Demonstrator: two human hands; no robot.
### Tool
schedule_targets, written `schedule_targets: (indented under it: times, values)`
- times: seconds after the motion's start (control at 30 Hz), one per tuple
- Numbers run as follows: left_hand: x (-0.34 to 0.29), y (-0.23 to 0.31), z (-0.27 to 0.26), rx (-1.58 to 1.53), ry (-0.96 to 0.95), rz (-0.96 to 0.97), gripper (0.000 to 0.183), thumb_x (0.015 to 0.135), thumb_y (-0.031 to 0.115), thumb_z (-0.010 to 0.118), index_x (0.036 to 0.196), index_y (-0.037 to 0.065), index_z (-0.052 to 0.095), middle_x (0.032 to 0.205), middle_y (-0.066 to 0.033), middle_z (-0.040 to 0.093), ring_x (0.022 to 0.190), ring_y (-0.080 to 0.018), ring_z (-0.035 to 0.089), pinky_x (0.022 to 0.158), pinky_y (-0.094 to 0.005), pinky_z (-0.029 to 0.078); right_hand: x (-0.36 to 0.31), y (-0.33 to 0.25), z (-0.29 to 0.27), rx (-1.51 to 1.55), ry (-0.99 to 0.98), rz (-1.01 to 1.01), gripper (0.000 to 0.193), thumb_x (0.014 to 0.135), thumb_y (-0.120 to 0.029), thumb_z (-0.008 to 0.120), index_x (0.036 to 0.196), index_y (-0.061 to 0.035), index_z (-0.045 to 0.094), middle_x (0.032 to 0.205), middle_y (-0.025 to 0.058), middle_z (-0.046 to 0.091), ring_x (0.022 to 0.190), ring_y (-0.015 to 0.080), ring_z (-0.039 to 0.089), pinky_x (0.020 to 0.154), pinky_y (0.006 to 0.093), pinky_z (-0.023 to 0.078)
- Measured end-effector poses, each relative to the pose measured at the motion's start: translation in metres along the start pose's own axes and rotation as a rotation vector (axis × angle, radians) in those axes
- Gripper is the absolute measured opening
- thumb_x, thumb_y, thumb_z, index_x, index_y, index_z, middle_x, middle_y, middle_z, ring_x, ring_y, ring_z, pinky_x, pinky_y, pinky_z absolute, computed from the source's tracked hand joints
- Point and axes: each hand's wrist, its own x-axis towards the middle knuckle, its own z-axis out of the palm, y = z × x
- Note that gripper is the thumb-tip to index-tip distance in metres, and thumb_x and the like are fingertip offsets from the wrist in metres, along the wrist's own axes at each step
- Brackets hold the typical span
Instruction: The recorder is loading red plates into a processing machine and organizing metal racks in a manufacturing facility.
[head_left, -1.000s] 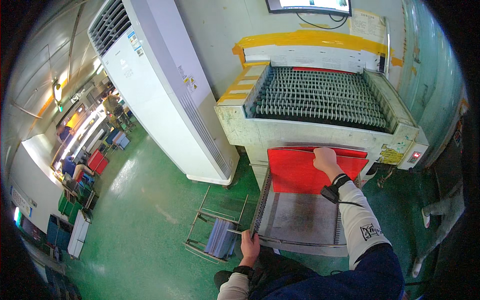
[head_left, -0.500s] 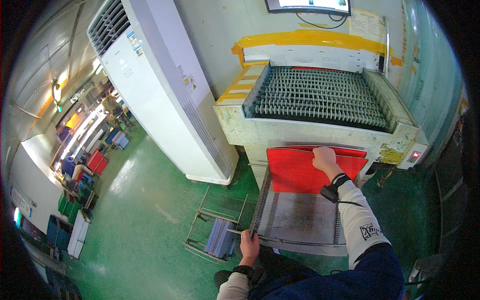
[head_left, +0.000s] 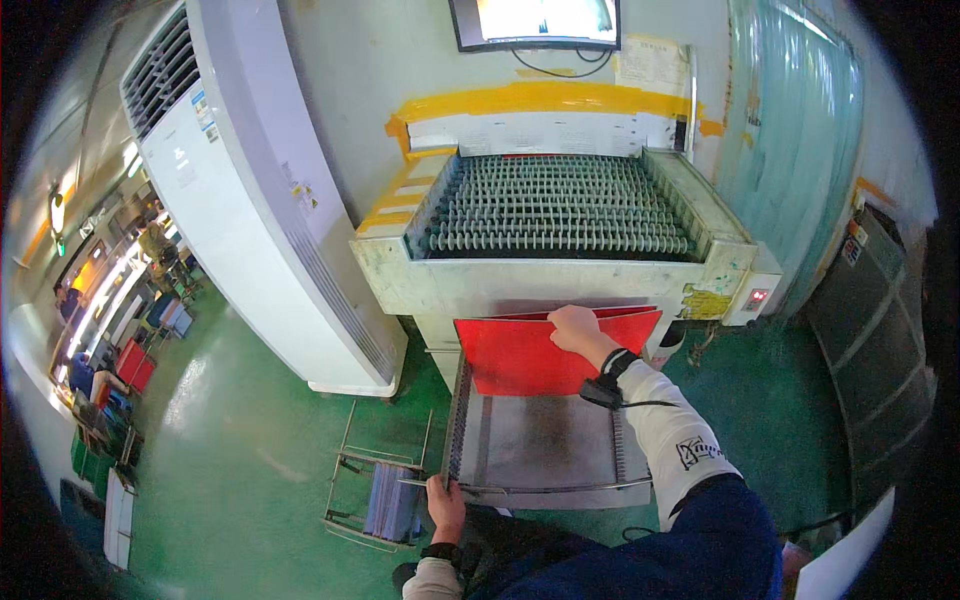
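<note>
Two red panels (head_left: 530, 357) stand nearly upright, one behind the other, in a metal rack (head_left: 548, 490) with toothed side rails. My right hand (head_left: 580, 332) is closed over the top edge of the front panel, fingers partly hidden behind it. A narrow gap shows between the two panels. At the rack's near left corner, my left hand (head_left: 446, 508) is wrapped around the frame. Behind the panels stands a pale machine (head_left: 560, 280) with rows of rollers (head_left: 560, 205) on top.
A tall white air conditioner (head_left: 270, 220) stands to the left. On the floor by my left hand sits a wire rack (head_left: 388, 505) holding bluish sheets. A screen (head_left: 537, 22) hangs above the machine. Dark panels (head_left: 870, 320) lean at the right. People work at a far-left bench.
The view has swung right, so everything appears farther left. The front red panel now tilts, its right top corner higher against the rack. Both hands keep their holds.
</note>
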Motion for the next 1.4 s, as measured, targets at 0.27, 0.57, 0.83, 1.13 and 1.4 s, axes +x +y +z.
schedule_targets:
  times: [0.27, 0.57, 0.83, 1.13, 1.4]
  values:
    - [-0.004, -0.008, -0.005, 0.034, 0.039, 0.050, 0.029, 0.090, 0.018, 0.059, 0.110, -0.002, 0.052, 0.108, -0.0234, 0.055, 0.103, -0.0455, 0.054, 0.085, -0.0488, 0.046, -0.014, -0.019, -0.146, -0.049, 0.096, -0.061, 0.025, 0.074, -0.028, 0.070, 0.093, -0.0112, 0.072, 0.095, 0.0153, 0.070, 0.094, 0.0366, 0.067, 0.080, 0.0495, 0.054]
    - [-0.005, -0.012, -0.002, 0.067, 0.029, 0.018, 0.029, 0.089, 0.018, 0.061, 0.110, 0.000, 0.053, 0.109, -0.0212, 0.056, 0.102, -0.0445, 0.056, 0.082, -0.0483, 0.049, -0.014, 0.078, -0.213, 1.359, 0.391, 0.209, 0.027, 0.084, -0.006, 0.070, 0.111, 0.0003, 0.068, 0.104, 0.0106, 0.072, 0.091, 0.0249, 0.070, 0.081, 0.0377, 0.055]
    - [-0.005, -0.006, -0.005, 0.057, 0.013, -0.033, 0.032, 0.089, 0.019, 0.062, 0.113, 0.001, 0.052, 0.113, -0.0216, 0.056, 0.102, -0.0450, 0.057, 0.082, -0.0492, 0.049, 0.001, 0.110, -0.133, 1.956, 0.189, 0.245, 0.040, 0.090, -0.015, 0.067, 0.129, -0.0102, 0.057, 0.127, 0.0075, 0.065, 0.114, 0.0263, 0.063, 0.100, 0.0453, 0.048]
    - [-0.007, -0.003, -0.008, 0.063, 0.015, -0.035, 0.031, 0.090, 0.022, 0.061, 0.110, 0.001, 0.052, 0.112, -0.0219, 0.056, 0.101, -0.0459, 0.057, 0.080, -0.0503, 0.049, 0.067, 0.122, -0.056, 2.213, 0.423, 0.375, 0.020, 0.091, -0.012, 0.065, 0.110, -0.0074, 0.059, 0.110, 0.0087, 0.068, 0.102, 0.0261, 0.065, 0.091, 0.0422, 0.052]
    - [-0.006, -0.003, -0.007, 0.087, 0.011, -0.054, 0.029, 0.090, 0.023, 0.061, 0.105, 0.001, 0.052, 0.107, -0.0209, 0.056, 0.098, -0.0462, 0.057, 0.077, -0.0508, 0.049, 0.100, 0.151, -0.054, 1.967, 0.114, 0.465, 0.021, 0.094, -0.016, 0.058, 0.111, -0.0047, 0.058, 0.114, 0.0145, 0.068, 0.107, 0.0291, 0.065, 0.085, 0.0359, 0.054]
